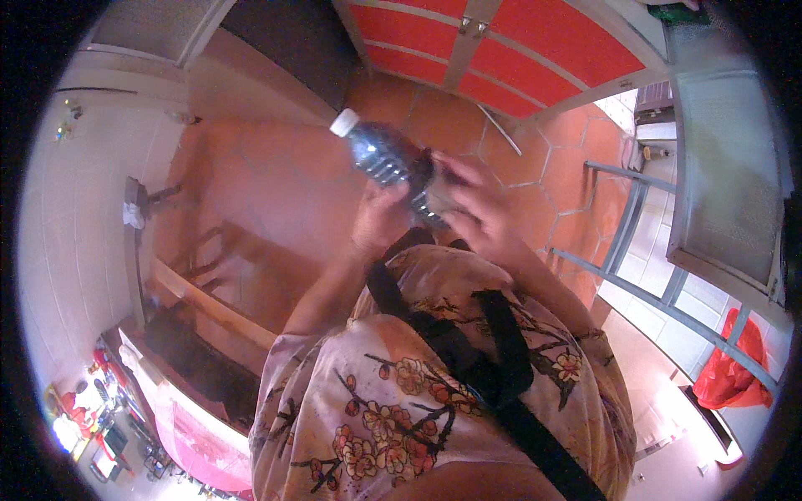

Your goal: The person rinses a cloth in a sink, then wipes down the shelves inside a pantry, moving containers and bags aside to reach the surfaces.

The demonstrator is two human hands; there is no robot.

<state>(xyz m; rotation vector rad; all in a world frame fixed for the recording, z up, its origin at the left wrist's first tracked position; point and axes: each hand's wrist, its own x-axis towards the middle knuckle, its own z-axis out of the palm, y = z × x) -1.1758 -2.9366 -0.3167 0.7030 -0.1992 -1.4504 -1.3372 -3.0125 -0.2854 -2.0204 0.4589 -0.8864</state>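
A clear plastic bottle (380,153) with a white cap (344,123) is held in front of my body, tilted so the cap points to the upper left. My left hand (379,216) grips it from below, thumb along its ribbed side. On the other side, my right hand (476,203) is at the bottle's lower part with its fingers spread and blurred by motion. Whether those fingers press on the bottle is not clear. Something dark sits at the bottle's lower half between the hands, too blurred to name.
Red double doors (432,50) stand ahead above hexagonal floor tiles (294,150). To the left is a wooden piece of furniture (213,300). A grey metal frame (645,294) and a red plastic bag (733,369) are at the right, below a framed glass panel (730,181).
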